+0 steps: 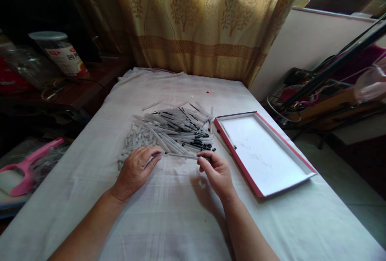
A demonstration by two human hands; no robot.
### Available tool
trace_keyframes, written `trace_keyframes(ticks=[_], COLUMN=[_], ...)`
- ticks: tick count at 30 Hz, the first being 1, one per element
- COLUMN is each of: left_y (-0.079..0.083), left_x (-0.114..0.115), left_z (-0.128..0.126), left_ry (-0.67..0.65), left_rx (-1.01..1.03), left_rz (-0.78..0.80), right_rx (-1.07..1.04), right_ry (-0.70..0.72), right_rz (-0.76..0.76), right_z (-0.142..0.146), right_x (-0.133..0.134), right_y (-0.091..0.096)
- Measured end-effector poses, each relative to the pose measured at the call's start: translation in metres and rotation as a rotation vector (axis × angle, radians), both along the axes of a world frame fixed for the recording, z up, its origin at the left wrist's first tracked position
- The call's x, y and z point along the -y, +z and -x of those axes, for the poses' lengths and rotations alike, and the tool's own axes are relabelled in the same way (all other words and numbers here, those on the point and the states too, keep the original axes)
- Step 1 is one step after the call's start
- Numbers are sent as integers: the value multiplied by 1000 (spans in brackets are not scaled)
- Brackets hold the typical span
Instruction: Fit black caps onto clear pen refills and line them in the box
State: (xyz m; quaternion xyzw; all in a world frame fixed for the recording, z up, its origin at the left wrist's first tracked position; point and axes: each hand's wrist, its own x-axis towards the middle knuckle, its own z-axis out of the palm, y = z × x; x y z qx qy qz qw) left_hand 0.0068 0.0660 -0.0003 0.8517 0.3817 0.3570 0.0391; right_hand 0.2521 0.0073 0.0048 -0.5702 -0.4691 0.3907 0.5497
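Note:
A heap of several clear plastic pen tubes (pixel 171 130) with black tips lies on a white cloth-covered table (pixel 169 212). One thin tube (pixel 179 155) is held level between both hands at the heap's near edge. My left hand (pixel 135 170) pinches its left end, palm down on the cloth. My right hand (pixel 215 170) pinches its right end, where small black caps (pixel 205 146) lie. A shallow white tray with a red rim (pixel 262 154) sits to the right of my right hand, holding one pen near its left wall.
A patterned yellow curtain (pixel 199 23) hangs behind the table. At left, a dark side table holds a plastic jar (pixel 62 54), and a pink-handled tool (pixel 27 164) lies lower down. Cables and black rods (pixel 331 72) clutter the right side.

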Motion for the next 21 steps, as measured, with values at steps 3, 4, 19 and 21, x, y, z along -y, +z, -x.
trace_keyframes(ticks=[3, 4, 19, 21], left_y=[-3, -3, -2, -2], left_x=[1, 2, 17, 17], left_z=[-2, -3, -20, -20], left_ry=[-21, -27, -115, -133], left_rx=[-2, 2, 161, 178], left_rz=[0, 1, 259, 260], right_rx=[-3, -1, 271, 293], right_ry=[14, 21, 359, 375], right_rz=[18, 31, 72, 56], right_z=[1, 1, -11, -12], right_x=[0, -1, 0, -1], right_y=[-1, -1, -6, -6])
